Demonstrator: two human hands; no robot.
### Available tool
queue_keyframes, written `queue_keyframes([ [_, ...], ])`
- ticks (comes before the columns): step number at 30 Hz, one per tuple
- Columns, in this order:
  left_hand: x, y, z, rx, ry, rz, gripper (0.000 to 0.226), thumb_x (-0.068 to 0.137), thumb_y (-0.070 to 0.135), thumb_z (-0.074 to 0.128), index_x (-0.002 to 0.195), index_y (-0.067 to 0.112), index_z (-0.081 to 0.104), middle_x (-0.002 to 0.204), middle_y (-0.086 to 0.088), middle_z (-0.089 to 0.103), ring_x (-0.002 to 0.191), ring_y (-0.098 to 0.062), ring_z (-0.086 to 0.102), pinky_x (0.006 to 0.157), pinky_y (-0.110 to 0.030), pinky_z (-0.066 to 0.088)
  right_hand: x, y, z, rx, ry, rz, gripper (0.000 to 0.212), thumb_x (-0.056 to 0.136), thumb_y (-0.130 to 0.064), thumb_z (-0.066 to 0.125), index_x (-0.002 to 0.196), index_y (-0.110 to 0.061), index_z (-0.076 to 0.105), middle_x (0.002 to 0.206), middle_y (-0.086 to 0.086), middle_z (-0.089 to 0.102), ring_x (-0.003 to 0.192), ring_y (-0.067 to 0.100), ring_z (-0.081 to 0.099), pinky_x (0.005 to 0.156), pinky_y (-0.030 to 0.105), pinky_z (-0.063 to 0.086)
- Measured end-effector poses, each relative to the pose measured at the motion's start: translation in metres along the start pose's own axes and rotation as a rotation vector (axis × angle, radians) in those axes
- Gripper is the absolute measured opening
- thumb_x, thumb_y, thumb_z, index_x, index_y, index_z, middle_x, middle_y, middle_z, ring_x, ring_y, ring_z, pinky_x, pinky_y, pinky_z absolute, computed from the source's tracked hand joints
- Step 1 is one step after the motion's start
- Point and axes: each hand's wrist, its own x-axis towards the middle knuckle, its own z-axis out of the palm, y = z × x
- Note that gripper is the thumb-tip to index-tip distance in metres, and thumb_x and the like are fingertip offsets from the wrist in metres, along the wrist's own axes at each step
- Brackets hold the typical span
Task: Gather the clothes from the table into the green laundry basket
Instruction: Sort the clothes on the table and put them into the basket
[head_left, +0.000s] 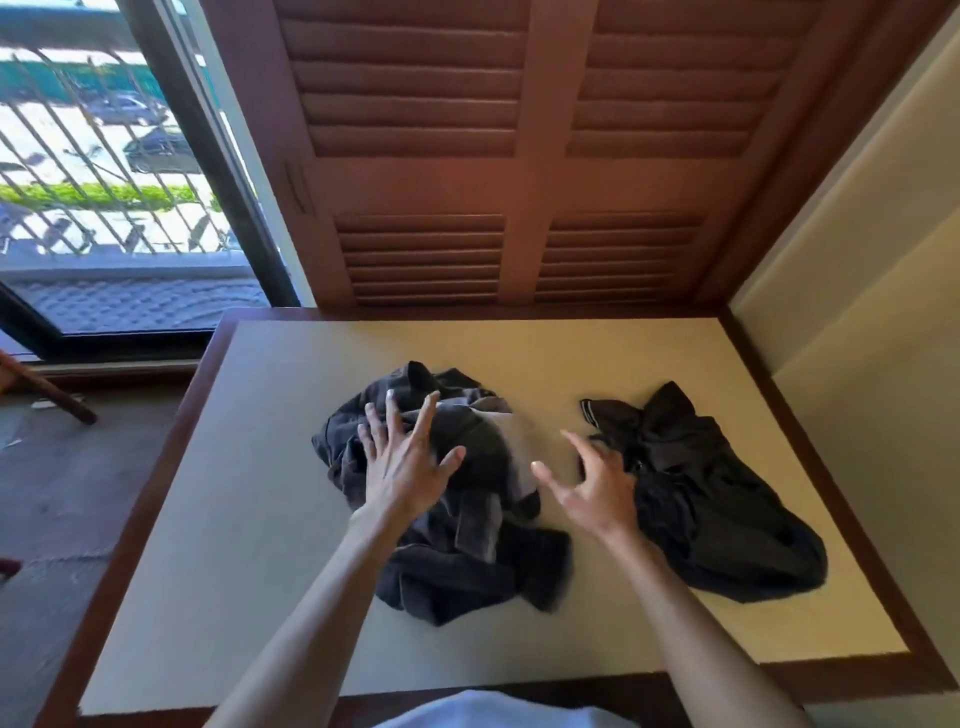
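Presently, two heaps of dark clothing lie on the table, well apart from each other with bare tabletop between them. The larger grey heap sits at the table's centre, crumpled, with a paler grey patch showing at its 3 o'clock side. The black garment lies at 3 o'clock from the grey heap, bunched at its far end, with a striped cuff or hem at its 10 o'clock corner.

The left hand is spread flat, fingers splayed wide, over the upper part of the grey heap; whether the palm presses the cloth or only hovers above it cannot be told. It grips nothing. The right hand is held open with fingers curled like a claw, between the two heaps, its knuckles just beside the black garment's near edge; contact with that garment cannot be confirmed. Both forearms are bare and enter from 6 o'clock.

The table has a pale top with a dark wooden border. At 12 o'clock stand louvred wooden shutters. At 10 o'clock a window with a metal grille shows a street outside. A white garment on the person's body shows at 6 o'clock.
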Motion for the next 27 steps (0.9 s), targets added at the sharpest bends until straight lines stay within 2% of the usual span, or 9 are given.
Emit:
queue_keyframes([
  [3, 0.002, 0.019, 0.015, 0.074, -0.128, 0.109, 0.112, 0.065, 0.095, 0.049, 0.153, 0.055, -0.008, 0.165, -0.014, -0.027, 0.148, -0.05, -0.023, 0.12, -0.061, -0.011, 0.021, 0.066, -0.043, -0.398, 0.019, 0.113, 0.106, 0.066, -0.094, 0.049, 0.154, -0.049, 0.012, 0.166, 0.006, 0.008, 0.151, 0.041, 0.008, 0.112, 0.071, 0.018],
  [5, 0.009, 0.023, 0.027, 0.109, -0.157, 0.118, 0.12, 0.055, 0.1, 0.049, 0.147, 0.061, -0.018, 0.163, -0.01, -0.033, 0.147, -0.054, -0.02, 0.119, -0.068, -0.004, 0.029, 0.101, -0.055, -0.435, -0.114, 0.236, 0.116, 0.058, -0.1, 0.043, 0.152, -0.055, -0.008, 0.166, 0.004, -0.018, 0.151, 0.043, -0.014, 0.11, 0.077, 0.006],
  [8, 0.028, 0.027, 0.039, 0.186, -0.171, 0.098, 0.123, 0.051, 0.104, 0.046, 0.148, 0.061, -0.018, 0.167, -0.01, -0.024, 0.148, -0.057, -0.011, 0.116, -0.073, 0.001, 0.031, 0.127, -0.043, -0.353, -0.238, 0.314, 0.12, 0.05, -0.104, 0.037, 0.15, -0.058, -0.011, 0.164, 0.002, -0.028, 0.149, 0.043, -0.02, 0.111, 0.078, 0.009],
  [12, 0.056, 0.039, 0.053, 0.364, -0.213, 0.137, 0.124, 0.048, 0.109, 0.029, 0.153, 0.054, -0.008, 0.168, -0.017, 0.006, 0.15, -0.053, 0.002, 0.116, -0.073, -0.002, 0.033, 0.119, -0.001, -0.454, -0.197, 0.251, 0.107, 0.061, -0.104, 0.027, 0.152, -0.055, -0.001, 0.164, 0.007, -0.016, 0.149, 0.048, -0.008, 0.11, 0.075, 0.014],
  [14, 0.067, 0.042, 0.064, 0.443, -0.176, 0.171, 0.12, 0.054, 0.108, 0.024, 0.156, 0.048, 0.004, 0.16, -0.022, 0.027, 0.145, -0.05, 0.022, 0.117, -0.07, 0.009, 0.033, 0.115, 0.017, -0.548, -0.105, 0.204, 0.094, 0.072, -0.097, 0.027, 0.152, -0.048, 0.021, 0.162, 0.014, 0.007, 0.144, 0.049, 0.011, 0.107, 0.073, 0.023],
  [16, 0.074, 0.041, 0.075, 0.502, -0.099, 0.183, 0.11, 0.066, 0.102, 0.026, 0.156, 0.04, 0.023, 0.145, -0.022, 0.045, 0.133, -0.045, 0.041, 0.113, -0.064, 0.025, 0.036, 0.114, 0.033, -0.595, 0.042, 0.145, 0.079, 0.083, -0.085, 0.034, 0.14, -0.035, 0.052, 0.144, 0.019, 0.035, 0.128, 0.048, 0.034, 0.096, 0.068, 0.035],
  [18, 0.081, 0.038, 0.085, 0.525, -0.005, 0.222, 0.096, 0.076, 0.094, 0.034, 0.15, 0.033, 0.041, 0.133, -0.021, 0.056, 0.122, -0.042, 0.051, 0.105, -0.06, 0.036, 0.042, 0.117, 0.047, -0.584, 0.203, 0.073, 0.066, 0.087, -0.074, 0.045, 0.126, -0.025, 0.065, 0.124, 0.02, 0.045, 0.111, 0.045, 0.044, 0.088, 0.062, 0.04],
  [20, 0.087, 0.033, 0.095, 0.522, 0.091, 0.254, 0.085, 0.08, 0.089, 0.04, 0.141, 0.031, 0.052, 0.122, -0.017, 0.062, 0.114, -0.039, 0.055, 0.099, -0.058, 0.042, 0.05, 0.12, 0.052, -0.573, 0.32, 0.027, 0.057, 0.089, -0.067, 0.052, 0.118, -0.022, 0.068, 0.114, 0.02, 0.048, 0.101, 0.042, 0.048, 0.081, 0.056, 0.041],
  [27, 0.103, 0.035, 0.104, 0.457, 0.121, 0.222, 0.069, 0.082, 0.082, 0.049, 0.129, 0.032, 0.058, 0.11, -0.008, 0.067, 0.107, -0.034, 0.057, 0.094, -0.054, 0.041, 0.082, 0.121, 0.058, -0.583, 0.455, -0.05, 0.046, 0.092, -0.062, 0.053, 0.105, -0.02, 0.065, 0.099, 0.02, 0.057, 0.089, 0.037, 0.055, 0.069, 0.044, 0.041],
])
